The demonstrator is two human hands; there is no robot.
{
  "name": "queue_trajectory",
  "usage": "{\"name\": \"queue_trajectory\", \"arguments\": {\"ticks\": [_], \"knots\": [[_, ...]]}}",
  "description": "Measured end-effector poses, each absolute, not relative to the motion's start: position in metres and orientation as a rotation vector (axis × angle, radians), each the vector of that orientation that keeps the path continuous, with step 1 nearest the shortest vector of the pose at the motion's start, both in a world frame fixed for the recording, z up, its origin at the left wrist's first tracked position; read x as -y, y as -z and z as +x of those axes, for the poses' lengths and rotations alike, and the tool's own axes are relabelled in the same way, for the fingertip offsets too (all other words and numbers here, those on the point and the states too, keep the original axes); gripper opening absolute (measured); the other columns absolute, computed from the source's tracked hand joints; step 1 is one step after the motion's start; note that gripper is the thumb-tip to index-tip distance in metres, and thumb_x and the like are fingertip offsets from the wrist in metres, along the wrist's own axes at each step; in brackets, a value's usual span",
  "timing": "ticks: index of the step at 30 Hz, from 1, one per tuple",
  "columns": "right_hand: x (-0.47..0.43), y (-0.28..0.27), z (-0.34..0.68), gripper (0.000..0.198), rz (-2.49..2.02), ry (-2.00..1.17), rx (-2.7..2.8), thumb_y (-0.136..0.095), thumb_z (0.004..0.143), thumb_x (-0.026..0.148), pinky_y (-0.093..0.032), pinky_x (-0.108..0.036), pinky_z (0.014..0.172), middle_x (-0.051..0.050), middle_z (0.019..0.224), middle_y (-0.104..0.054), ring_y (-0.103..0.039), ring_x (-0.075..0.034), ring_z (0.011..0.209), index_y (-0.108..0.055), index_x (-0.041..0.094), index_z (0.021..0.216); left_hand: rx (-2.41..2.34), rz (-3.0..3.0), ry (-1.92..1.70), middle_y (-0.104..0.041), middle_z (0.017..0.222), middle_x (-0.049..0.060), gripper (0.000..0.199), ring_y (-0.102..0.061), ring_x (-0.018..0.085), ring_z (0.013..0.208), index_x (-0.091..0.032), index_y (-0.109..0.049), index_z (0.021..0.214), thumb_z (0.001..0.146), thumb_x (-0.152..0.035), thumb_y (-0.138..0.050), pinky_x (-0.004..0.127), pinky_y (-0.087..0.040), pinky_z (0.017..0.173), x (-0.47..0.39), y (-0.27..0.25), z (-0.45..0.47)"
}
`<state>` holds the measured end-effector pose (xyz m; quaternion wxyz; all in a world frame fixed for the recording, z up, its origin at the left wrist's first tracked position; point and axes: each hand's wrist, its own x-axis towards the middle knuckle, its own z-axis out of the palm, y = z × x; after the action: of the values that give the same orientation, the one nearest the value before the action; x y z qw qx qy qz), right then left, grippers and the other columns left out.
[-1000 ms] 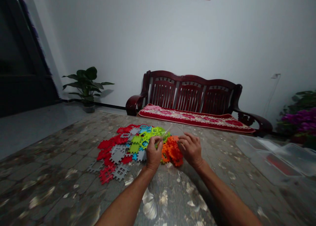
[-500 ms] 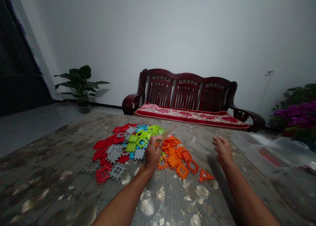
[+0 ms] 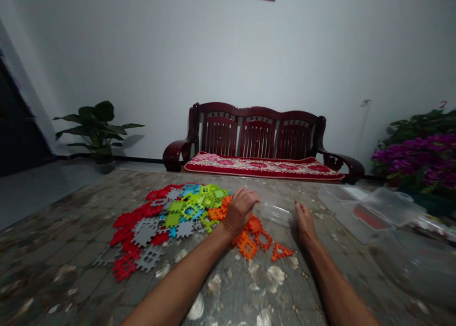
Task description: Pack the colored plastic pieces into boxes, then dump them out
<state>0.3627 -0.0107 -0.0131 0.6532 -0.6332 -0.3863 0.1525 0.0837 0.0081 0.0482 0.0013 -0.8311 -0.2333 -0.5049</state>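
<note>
My left hand (image 3: 242, 209) is open, its fingers stretched to the right over the orange pieces (image 3: 247, 245) of a toothed plastic building set. Those fingertips come to the left side of a thin, clear plastic piece (image 3: 277, 213); its exact kind is hard to make out. On the opposite side, my right hand (image 3: 305, 224) has its fingers closed at the plastic's edge. Left of my hands, lime green pieces (image 3: 174, 219), grey pieces (image 3: 146, 232) and red pieces (image 3: 126, 265) lie heaped together, with some blue among them. An orange triangle (image 3: 281, 251) lies apart in front.
A clear divided box (image 3: 335, 212) with an open lid stands to the right, a clear container (image 3: 416, 264) nearer. A patterned cover (image 3: 67, 250) spans the table. Behind are a wooden bench (image 3: 256, 131), a potted plant (image 3: 98, 129) and purple flowers (image 3: 420, 157).
My view has turned slightly right. My left hand has opened from a pinch and moved right across the orange pieces, and my hands are closer together with the clear plastic between them.
</note>
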Motion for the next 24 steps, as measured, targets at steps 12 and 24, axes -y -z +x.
{"name": "queue_trajectory", "arguments": {"ticks": [12, 24], "knots": [[0.013, 0.022, 0.362, 0.074, -1.289, -0.67, 0.885, -0.058, 0.077, 0.073, -0.042, -0.049, 0.11, -0.01, 0.145, -0.06, -0.051, -0.031, 0.135, -0.065, 0.024, 0.132, 0.841, -2.74, 0.963, -0.07, 0.12, 0.008, 0.025, -0.059, 0.026, 0.12, -0.023, -0.065, 0.117, 0.094, -0.015, -0.06, 0.044, -0.046, 0.104, -0.009, -0.02, 0.176], [-0.003, 0.032, 0.373, 0.073, -1.404, -0.53, 1.014, -0.064, 0.067, 0.05, -0.038, -0.047, 0.115, -0.011, 0.144, -0.061, -0.05, -0.033, 0.137, -0.064, 0.021, 0.134, 1.268, -2.702, 0.857, -0.056, 0.147, 0.008, 0.036, -0.048, 0.026, 0.137, -0.024, -0.056, 0.137, 0.103, -0.034, -0.045, 0.045, -0.038, 0.115, -0.019, -0.026, 0.171]]}}
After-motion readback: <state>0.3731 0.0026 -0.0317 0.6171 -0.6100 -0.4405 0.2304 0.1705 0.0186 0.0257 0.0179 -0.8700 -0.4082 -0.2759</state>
